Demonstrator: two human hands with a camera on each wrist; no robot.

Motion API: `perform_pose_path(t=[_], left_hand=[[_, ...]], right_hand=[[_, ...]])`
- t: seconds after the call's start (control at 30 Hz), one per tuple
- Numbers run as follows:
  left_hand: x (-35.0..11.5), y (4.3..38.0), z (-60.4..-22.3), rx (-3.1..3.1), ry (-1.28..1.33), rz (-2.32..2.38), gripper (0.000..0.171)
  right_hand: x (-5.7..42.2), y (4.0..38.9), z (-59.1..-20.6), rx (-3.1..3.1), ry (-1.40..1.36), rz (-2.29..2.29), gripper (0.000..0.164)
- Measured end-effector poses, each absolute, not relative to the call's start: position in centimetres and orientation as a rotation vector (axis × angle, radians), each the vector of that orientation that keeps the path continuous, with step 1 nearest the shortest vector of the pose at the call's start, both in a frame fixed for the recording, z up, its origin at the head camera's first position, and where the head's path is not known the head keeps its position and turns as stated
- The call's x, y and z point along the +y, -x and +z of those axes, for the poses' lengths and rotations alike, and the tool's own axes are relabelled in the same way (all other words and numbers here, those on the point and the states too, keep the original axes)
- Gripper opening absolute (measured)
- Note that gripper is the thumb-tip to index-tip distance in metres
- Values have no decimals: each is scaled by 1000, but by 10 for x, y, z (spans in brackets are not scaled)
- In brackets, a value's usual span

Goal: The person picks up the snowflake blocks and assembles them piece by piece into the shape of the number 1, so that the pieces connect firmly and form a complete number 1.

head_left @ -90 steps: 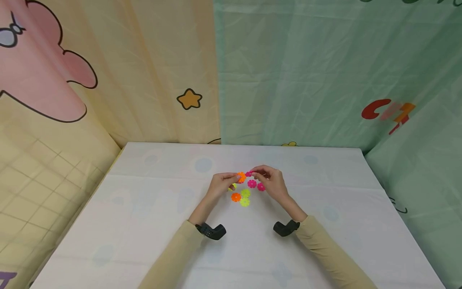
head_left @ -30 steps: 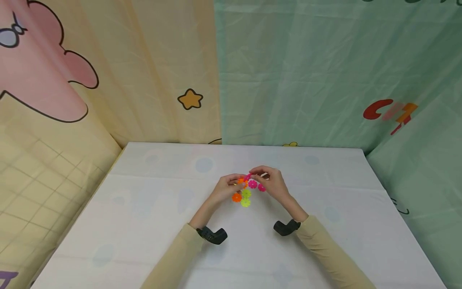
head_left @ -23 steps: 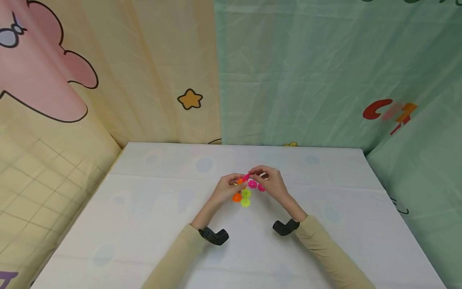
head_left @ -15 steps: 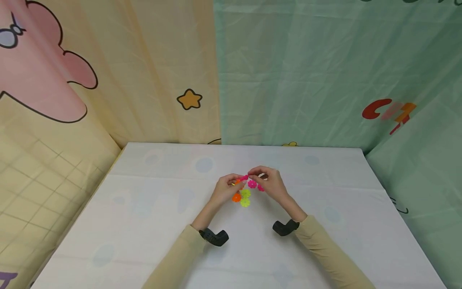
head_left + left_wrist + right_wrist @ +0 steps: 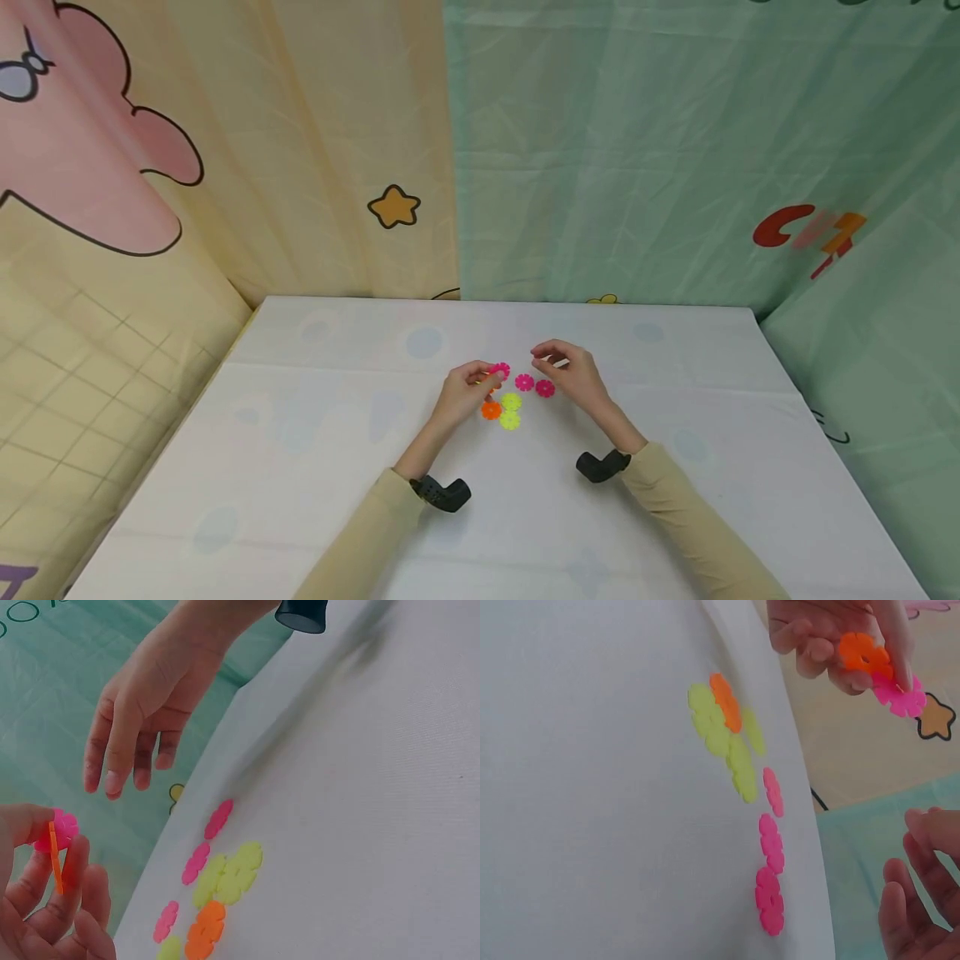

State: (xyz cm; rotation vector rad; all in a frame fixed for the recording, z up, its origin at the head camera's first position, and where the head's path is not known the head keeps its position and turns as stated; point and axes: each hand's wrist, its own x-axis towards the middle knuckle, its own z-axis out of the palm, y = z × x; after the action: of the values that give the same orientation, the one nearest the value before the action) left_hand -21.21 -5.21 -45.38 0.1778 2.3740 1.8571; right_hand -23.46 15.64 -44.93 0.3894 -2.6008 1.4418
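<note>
My left hand (image 5: 456,398) pinches an orange flower-shaped plastic disc (image 5: 864,652) between thumb and fingers, raised over the table. A pink flower-shaped disc (image 5: 901,697) is joined to it at the petals; the left wrist view has the orange one edge-on. To the right, my right hand (image 5: 577,382) hovers with relaxed fingers and nothing in them. Between and below the hands lie loose discs of the same kind: pink ones (image 5: 524,382), a darker pink one (image 5: 545,388), yellow-green ones (image 5: 510,420) and an orange one (image 5: 491,410).
A white cloth with pale spots covers the table (image 5: 300,467). Behind it hang a yellow curtain (image 5: 337,150) and a green curtain (image 5: 600,150). Each wrist wears a black camera mount, such as the left one (image 5: 444,493).
The right hand brought a pink disc against the orange disc in the left hand. It has since let go and drawn back to the right, while the pink disc stays on the orange one.
</note>
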Motion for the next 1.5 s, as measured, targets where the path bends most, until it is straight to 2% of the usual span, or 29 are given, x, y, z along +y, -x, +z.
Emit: perform_pose_path(t=[0.4,0.67,1.2,1.5], left_hand=[[-56,207,-455,2432,-159,1837,19],[-57,206,-458,2496,-134,1829,15],[-56,205,-462,2491,-151,1915,20],[-54,207,-460,2520,-184,1900,17]], right_hand=[[171,237,-459,-2775,-226,1380,25],[177,238,-469,-2846,-210,1309,25],[176,238,-470,-3037,-138,1223,34],[173,239,-467,-3098,-141,1133,27]])
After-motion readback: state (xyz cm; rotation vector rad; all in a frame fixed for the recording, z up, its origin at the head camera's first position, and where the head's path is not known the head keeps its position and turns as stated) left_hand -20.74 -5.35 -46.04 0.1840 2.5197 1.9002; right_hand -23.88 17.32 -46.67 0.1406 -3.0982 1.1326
